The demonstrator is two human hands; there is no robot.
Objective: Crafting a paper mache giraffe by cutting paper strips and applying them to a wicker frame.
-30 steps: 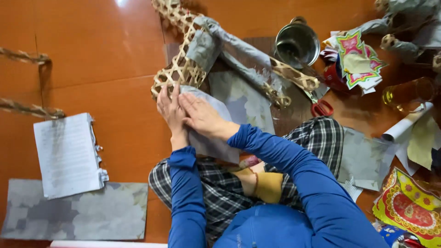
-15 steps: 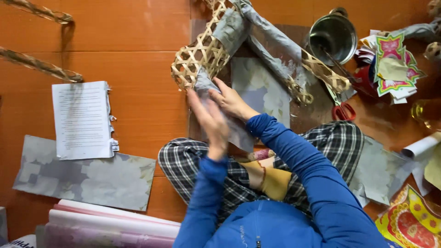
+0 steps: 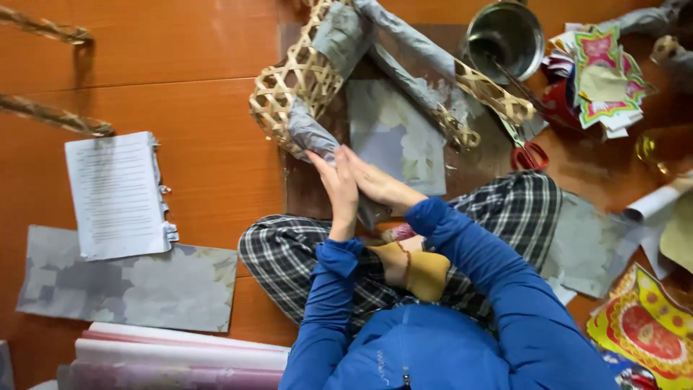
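The scene is viewed from a single head-worn camera, aimed almost straight down over the wearer's own blue sleeves and crossed legs, so that the body is seen at the bottom centre of the frame. The orange floor (image 3: pixel 180 65) is taken in from close range, with the woven frame (image 3: pixel 296 90) at top centre. No second view is provided, so nothing is shared.

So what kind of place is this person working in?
Probably a home or small craft workspace, on the floor: orange floor tiles, a woven bamboo frame partly covered with grey paper, red scissors, and a metal pot.
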